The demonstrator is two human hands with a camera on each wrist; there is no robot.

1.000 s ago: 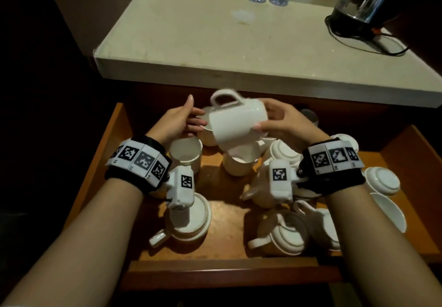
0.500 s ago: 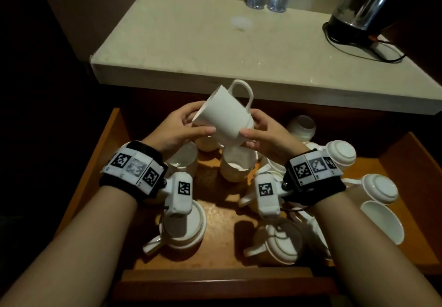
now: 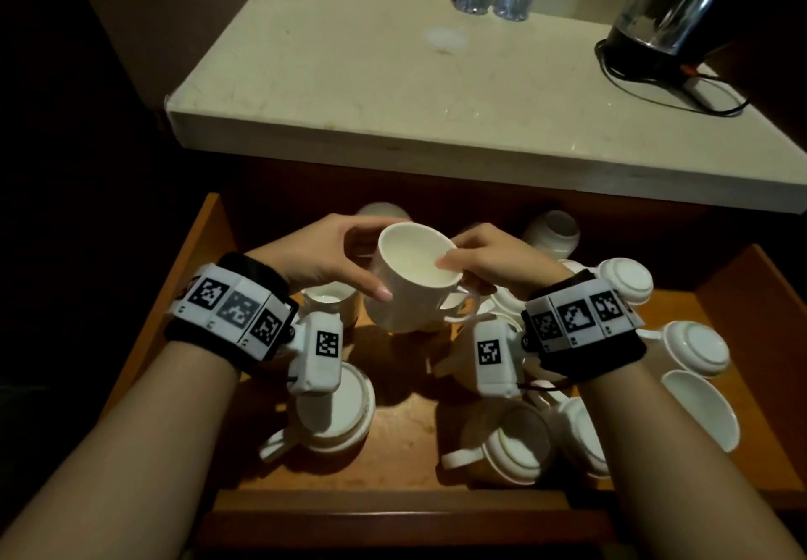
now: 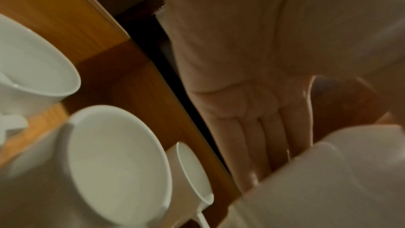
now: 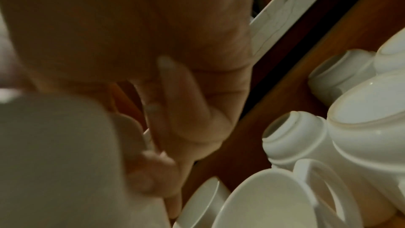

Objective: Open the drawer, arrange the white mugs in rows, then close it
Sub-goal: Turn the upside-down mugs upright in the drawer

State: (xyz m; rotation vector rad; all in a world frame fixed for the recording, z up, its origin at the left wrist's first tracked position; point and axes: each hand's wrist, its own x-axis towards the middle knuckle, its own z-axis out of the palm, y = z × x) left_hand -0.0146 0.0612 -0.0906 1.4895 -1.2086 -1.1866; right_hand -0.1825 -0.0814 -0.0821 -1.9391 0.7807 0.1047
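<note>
Mug (image 3: 415, 280) in hand: white, held above the open drawer (image 3: 209, 236), over its back-centre region, mouth up and tipped slightly toward the camera, handle pointing to the person's right and toward the drawer front. Left hand (image 3: 323, 260) grips the mug's left wall, thumb on the near side. Right hand (image 3: 484, 265) pinches the rim on the right, thumb tip inside the mouth. Both hands are equally close to it; the mug sits between them.

Key relation: directly below the mug, on the drawer floor, stand upright mugs (image 3: 329, 297) at back-left, mouths up. Other mugs (image 3: 694, 348) lie tipped or inverted toward the drawer's right side and front.

Judgement: the held mug's axis is near vertical, so the next move is likely a straight lowering beside the upright ones. Free floor under the mug is hidden by it; cannot confirm the landing spot.

Bench (image 3: 393, 92) lies behind the drawer.
</note>
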